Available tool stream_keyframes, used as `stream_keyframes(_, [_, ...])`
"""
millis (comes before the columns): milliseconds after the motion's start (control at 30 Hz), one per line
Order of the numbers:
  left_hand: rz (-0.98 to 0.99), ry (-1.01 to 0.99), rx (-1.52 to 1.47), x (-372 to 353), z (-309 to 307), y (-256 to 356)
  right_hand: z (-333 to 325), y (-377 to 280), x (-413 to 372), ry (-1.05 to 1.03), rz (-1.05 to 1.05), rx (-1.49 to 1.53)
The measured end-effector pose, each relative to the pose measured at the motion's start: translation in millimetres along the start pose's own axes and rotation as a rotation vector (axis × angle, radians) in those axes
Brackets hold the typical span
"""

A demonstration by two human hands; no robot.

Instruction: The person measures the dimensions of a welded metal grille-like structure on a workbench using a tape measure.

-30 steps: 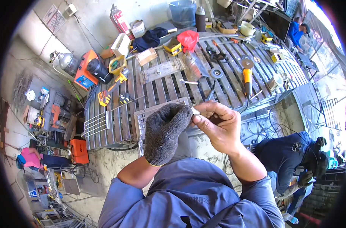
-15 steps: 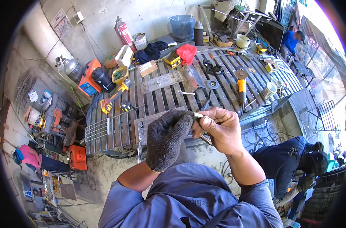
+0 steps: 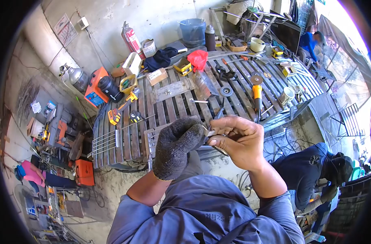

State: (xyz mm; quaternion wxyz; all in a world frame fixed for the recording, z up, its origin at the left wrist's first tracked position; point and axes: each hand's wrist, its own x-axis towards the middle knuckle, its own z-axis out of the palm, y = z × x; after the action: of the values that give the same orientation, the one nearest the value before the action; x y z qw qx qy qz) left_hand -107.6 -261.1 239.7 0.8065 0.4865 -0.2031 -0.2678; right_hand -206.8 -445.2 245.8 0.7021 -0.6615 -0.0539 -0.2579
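Note:
My left hand (image 3: 175, 148), in a dark knitted glove, is closed with its thumb and forefinger pinching a small shiny metal piece (image 3: 209, 132). My bare right hand (image 3: 240, 140) has its fingers curled in against the same piece from the other side. The piece's exact kind cannot be made out. A thin dark curved part (image 3: 221, 151) shows below the fingers; whether it joins the piece is hidden. Both hands are over the near edge of a slatted metal table (image 3: 130, 142).
On the table lie an angle grinder (image 3: 257, 95), a grinding disc (image 3: 225, 91), a cordless tool (image 3: 114, 116), a tape measure (image 3: 135, 115) and a red cloth (image 3: 198, 60). A person in dark clothes (image 3: 303, 168) bends at the right. Another in pink (image 3: 32, 173) is at the left.
The pale short end between my fingertips now appears as a shiny angled metal piece. My right hand has shifted slightly and its fingers have curled differently; the view has tilted a little.

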Motion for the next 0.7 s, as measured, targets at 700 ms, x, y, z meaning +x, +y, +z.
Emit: stream_keyframes(700, [-0.128,-0.079,-0.040,-13.3,7.5,15.4,16.5,-7.0,0.9,-0.059,0.082,0.266])
